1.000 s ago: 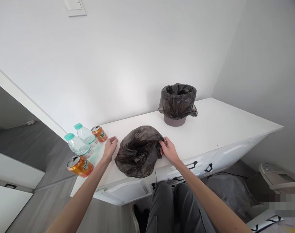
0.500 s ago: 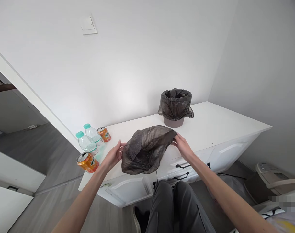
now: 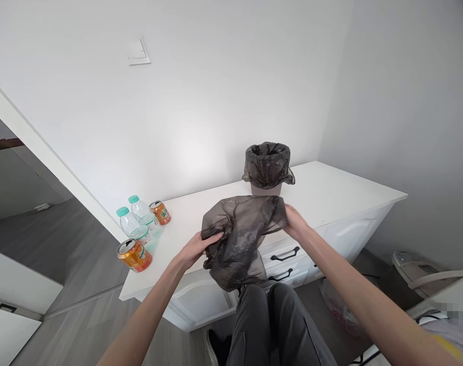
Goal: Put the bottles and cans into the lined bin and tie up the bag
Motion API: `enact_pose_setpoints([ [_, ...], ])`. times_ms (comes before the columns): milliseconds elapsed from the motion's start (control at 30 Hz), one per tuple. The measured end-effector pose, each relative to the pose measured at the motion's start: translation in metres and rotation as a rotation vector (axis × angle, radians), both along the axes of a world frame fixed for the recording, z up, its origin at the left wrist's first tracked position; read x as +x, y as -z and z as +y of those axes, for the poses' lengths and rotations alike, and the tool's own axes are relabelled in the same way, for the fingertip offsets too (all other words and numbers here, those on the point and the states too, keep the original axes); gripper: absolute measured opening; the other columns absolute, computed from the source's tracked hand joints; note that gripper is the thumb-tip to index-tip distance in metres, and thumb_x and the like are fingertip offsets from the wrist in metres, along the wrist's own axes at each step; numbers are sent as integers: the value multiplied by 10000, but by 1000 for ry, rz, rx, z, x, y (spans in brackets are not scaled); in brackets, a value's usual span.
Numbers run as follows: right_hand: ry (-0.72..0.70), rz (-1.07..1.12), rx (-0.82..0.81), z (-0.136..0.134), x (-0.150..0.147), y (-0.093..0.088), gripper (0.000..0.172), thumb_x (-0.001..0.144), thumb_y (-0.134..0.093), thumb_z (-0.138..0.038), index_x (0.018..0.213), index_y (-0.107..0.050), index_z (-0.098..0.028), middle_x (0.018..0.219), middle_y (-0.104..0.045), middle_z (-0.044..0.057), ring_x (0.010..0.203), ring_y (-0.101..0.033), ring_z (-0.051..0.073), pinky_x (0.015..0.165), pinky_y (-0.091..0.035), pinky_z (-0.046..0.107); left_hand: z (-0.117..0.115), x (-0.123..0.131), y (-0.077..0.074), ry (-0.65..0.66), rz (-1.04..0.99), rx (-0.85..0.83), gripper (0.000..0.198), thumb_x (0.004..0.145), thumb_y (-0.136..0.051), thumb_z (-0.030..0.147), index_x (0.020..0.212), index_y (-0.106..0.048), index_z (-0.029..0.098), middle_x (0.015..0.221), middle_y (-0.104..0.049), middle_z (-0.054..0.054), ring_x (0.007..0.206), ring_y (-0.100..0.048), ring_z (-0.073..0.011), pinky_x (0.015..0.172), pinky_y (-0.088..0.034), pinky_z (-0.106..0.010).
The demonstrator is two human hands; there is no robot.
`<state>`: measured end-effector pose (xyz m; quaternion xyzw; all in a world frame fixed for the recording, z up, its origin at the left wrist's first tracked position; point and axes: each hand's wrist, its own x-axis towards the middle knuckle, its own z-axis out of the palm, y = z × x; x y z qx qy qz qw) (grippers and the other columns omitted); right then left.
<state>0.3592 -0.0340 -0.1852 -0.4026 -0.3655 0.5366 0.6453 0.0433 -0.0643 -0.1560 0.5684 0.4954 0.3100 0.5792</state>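
Observation:
A dark, translucent plastic bag (image 3: 242, 244) is stretched between my two hands above the front of the white cabinet top (image 3: 353, 188). My left hand (image 3: 195, 247) grips the bag's bunched left side, thumb on top. At the upper right, my right hand (image 3: 293, 221) holds the bag's edge, its fingertips partly hidden by the plastic. Behind the bag stands a small bin (image 3: 266, 189) lined with another dark bag (image 3: 267, 168) folded over its rim.
On the cabinet's left end stand two clear bottles (image 3: 130, 223) (image 3: 142, 209) with teal caps and two orange cans (image 3: 135, 255) (image 3: 160, 212). Black-handled drawers (image 3: 284, 254) face my knees. A wall rises behind the cabinet.
The bag has turned and bunched up, its open mouth no longer facing me. My left hand has moved right and gathered plastic. The camera view has shifted slightly.

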Motion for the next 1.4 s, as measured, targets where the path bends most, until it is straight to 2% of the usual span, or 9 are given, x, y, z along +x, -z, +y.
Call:
enact_pose_setpoints([
  [167, 226, -161, 60, 9, 27, -34, 446, 758, -774, -401, 1153, -678, -218, 1113, -750, 92, 1109, -684, 293, 951, -586, 449, -3, 1, 7, -301, -149, -27, 646, 745, -893, 546, 1278, -737, 217, 1356, -729, -115, 1225, -682, -288, 910, -562, -330],
  [300, 440, -643, 442, -29, -5, -57, 659, 905, -638, -334, 1532, -457, -243, 1563, -507, 144, 1452, -470, 322, 1207, -391, 599, -4, 7, 18, -454, -218, -35, 658, 709, -930, 504, 1270, -732, 223, 1363, -725, -96, 1139, -716, -234, 872, -596, -290],
  [467, 66, -1190, 799, -95, -90, -45, 584, 1043, -480, -358, 1616, -396, -276, 1659, -424, 94, 1570, -328, 295, 1304, -243, 596, 0, 5, 36, -448, -180, -33, 589, 790, -820, 598, 1211, -742, 194, 1201, -774, -98, 817, -731, -158, 693, -600, -254],
  [600, -108, -1371, 476, -94, -111, -11, 664, 1096, -288, -517, 1641, -354, -144, 1707, -329, 176, 1608, -239, 339, 1288, -221, 607, 6, -16, 39, -453, -41, 35, 632, 801, -735, 678, 1158, -739, 157, 1064, -789, -116, 809, -737, -206, 676, -598, -295],
  [800, -270, -1500, 77, -39, -68, 26, 706, 1080, -272, -561, 1644, -347, -143, 1718, -292, 198, 1616, -193, 376, 1271, -172, 635, 14, -62, 15, -549, 275, 202, 706, 709, -815, 632, 1182, -664, 129, 1056, -772, -157, 976, -735, -326, 765, -594, -396],
  [967, -89, -1444, 254, -44, -61, 32, 625, 1051, -394, -451, 1580, -419, -119, 1674, -366, 220, 1587, -269, 380, 1259, -250, 619, 0, -73, 3, -604, 613, 613, 793, 800, -772, 552, 1414, -515, 120, 1476, -525, -259, 1414, -487, -433, 1105, -458, -577],
  [1100, 66, -1173, 383, -85, -65, 36, 471, 1017, -454, -415, 1446, -536, -239, 1501, -557, 157, 1365, -574, 314, 1094, -508, 500, -17, -75, 9, -297, 1050, 1136, 498, 1006, -534, 439, 1452, -530, 216, 1521, -517, -185, 1486, -415, -380, 1219, -339, -595],
  [1267, -50, -812, -55, -105, -47, 77, 411, 952, -548, -561, 1161, -624, -214, 1167, -722, 122, 962, -738, 271, 858, -597, 430, -7, -104, 38, -7, 1240, 1019, 548, 1044, -395, 538, 1423, -587, 191, 1593, -508, -162, 1537, -373, -365, 1250, -316, -577],
  [1400, -290, -599, -243, -101, -39, 118, 704, 822, -758, -621, 1366, -583, -209, 1479, -607, 155, 1343, -606, 311, 1063, -529, 432, 10, -123, 69, -97, 1226, 774, 818, 992, -395, 692, 1565, -437, 109, 1658, -401, -236, 1535, -389, -404, 1228, -357, -575],
])
